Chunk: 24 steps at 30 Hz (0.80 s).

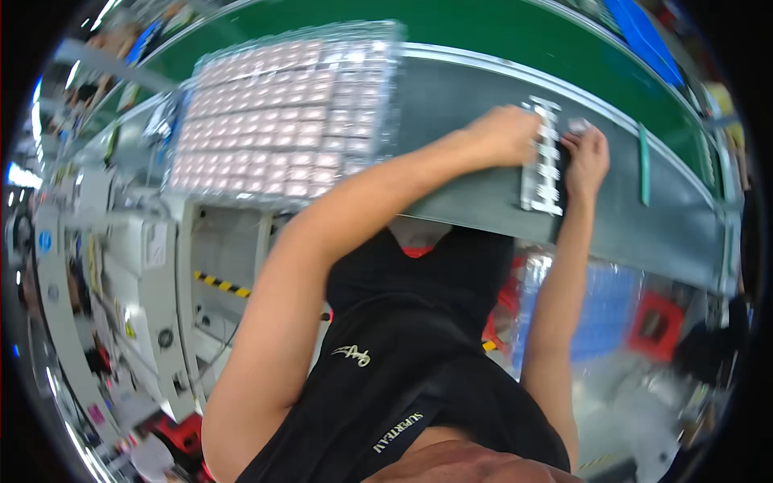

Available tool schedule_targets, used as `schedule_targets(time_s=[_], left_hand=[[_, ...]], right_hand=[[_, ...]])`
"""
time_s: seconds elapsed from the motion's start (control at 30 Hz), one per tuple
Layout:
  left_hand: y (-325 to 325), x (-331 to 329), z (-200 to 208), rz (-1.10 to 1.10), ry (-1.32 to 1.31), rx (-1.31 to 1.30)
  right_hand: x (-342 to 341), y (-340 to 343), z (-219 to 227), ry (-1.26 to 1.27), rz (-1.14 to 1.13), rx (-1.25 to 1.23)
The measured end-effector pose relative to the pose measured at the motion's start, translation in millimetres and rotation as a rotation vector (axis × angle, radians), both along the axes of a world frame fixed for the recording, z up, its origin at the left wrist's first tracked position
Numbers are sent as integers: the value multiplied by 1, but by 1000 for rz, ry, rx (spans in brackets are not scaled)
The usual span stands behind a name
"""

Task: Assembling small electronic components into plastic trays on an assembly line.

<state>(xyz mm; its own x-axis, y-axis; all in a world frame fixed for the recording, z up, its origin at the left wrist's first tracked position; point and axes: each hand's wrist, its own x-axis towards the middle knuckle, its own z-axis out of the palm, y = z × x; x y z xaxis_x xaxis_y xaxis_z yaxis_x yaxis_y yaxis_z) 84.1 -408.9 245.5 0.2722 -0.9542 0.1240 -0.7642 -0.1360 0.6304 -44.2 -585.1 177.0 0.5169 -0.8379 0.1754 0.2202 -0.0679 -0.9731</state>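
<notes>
One white rack (547,171) lies between the left fingers (527,122), grip unclear; and right fingers (596,138), pinched on a small piece (578,125)

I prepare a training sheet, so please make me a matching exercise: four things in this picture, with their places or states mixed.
1. clear tray
2. notched strip
3. green bar
4. right hand

A. has a small pale piece at its fingertips
B. right of the right hand
C. between left hand and right hand
D. bears rows of pinkish pieces

Pairs: 1-D, 2-C, 3-B, 4-A
</notes>
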Motion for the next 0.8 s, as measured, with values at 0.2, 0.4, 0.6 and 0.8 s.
schedule_targets(time_s=[0.2,0.4,0.6,0.8], left_hand=[[41,21,28,47,-28,-191],[63,18,50,125,100,-176],[73,24,44,155,108,-203],[93,45,46,255,55,-198]], right_hand=[[3,4,6,-140,193,120],[-4,6,7,-124,213,38],[-4,7,6,-123,200,31],[4,10,2,-63,196,0]])
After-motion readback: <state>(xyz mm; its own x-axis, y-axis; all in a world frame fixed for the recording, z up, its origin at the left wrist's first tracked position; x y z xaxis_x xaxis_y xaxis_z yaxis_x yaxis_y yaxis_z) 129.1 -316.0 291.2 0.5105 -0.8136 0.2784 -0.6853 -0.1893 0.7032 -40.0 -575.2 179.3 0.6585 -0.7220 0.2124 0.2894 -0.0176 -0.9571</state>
